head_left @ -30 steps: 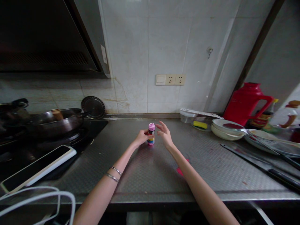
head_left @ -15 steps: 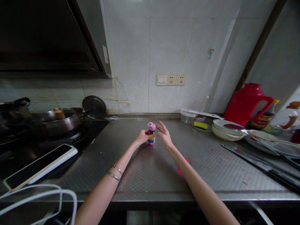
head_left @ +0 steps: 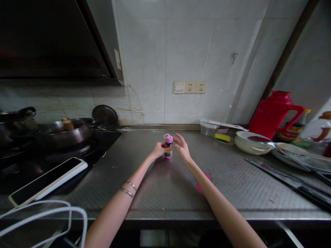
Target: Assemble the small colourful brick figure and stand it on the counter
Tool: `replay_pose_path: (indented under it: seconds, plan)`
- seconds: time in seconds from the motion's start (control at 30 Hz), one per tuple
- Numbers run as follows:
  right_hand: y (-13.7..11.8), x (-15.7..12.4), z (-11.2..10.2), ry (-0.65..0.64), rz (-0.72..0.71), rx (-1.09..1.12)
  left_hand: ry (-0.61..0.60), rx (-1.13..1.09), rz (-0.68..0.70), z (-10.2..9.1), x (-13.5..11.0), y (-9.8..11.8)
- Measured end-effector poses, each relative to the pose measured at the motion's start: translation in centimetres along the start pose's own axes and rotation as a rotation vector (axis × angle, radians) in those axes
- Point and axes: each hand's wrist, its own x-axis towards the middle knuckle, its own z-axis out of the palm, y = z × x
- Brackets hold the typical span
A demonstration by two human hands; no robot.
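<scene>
A small bottle (head_left: 168, 147) with a pink cap and a striped label stands upright on the steel counter (head_left: 232, 186). My left hand (head_left: 157, 151) is wrapped round its body from the left. My right hand (head_left: 182, 147) is at the bottle's right side, with fingertips touching the pink cap, whose flip lid looks raised. My left wrist carries two thin bracelets (head_left: 128, 188).
A phone (head_left: 49, 180) and white cable (head_left: 38, 215) lie at the left by the stove with a wok (head_left: 64, 132). Plates (head_left: 252, 141), a sponge (head_left: 222, 137), a red jug (head_left: 274, 113) and a long knife (head_left: 289, 182) are on the right. A pink scrap (head_left: 199, 187) lies under my right forearm.
My right hand's fingers have closed in onto the pink cap, and the flip lid now looks lifted. My left hand has kept its hold on the bottle.
</scene>
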Motion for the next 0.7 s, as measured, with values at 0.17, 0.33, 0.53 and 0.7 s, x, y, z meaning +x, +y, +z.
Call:
replay_pose_path:
  seconds: [0.17,0.33,0.53,0.7]
  plan:
    - [-0.3,-0.3,0.4,-0.037,0.005,0.026,-0.026,0.020,0.038,-0.1,0.0,0.0]
    - [-1.0,-0.7,0.4,-0.016,-0.013,-0.016,-0.043,0.085,0.083,-0.3,0.3,-0.6]
    - [-1.1,-1.0,0.3,-0.017,-0.027,-0.058,-0.047,0.133,0.103,-0.4,0.4,-0.7]
    - [-1.2,-1.1,0.3,-0.015,-0.041,-0.114,-0.050,0.148,0.106,-0.4,0.3,-0.4]
